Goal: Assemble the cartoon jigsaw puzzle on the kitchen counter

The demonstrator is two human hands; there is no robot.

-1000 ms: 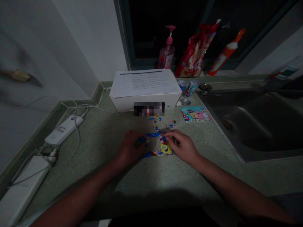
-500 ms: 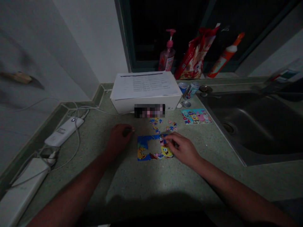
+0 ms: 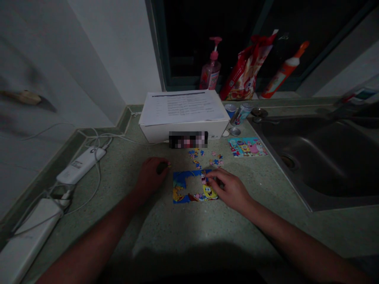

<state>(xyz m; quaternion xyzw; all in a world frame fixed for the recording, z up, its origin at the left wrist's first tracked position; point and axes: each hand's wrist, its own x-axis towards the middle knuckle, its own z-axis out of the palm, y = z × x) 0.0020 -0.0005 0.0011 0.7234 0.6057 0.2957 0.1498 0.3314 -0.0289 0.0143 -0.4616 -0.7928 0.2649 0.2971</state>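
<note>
The left hand [image 3: 151,178] pinches one small jigsaw piece [image 3: 164,167] between thumb and fingertips, just left of the puzzle [image 3: 179,188]; the right hand [image 3: 232,191] is nearer, fingertips curled on the puzzle's right side, any hold hidden; the hollow-centred puzzle's long axis runs left-right; two clusters of loose pieces [image 3: 195,156] lie beyond; one picture card [image 3: 247,147] sits further right.

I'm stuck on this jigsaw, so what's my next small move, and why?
Probably move the small piece in your left hand to the gap in the jigsaw: its border is assembled, bare countertop shows inside, and your right hand is at its edge.
</note>
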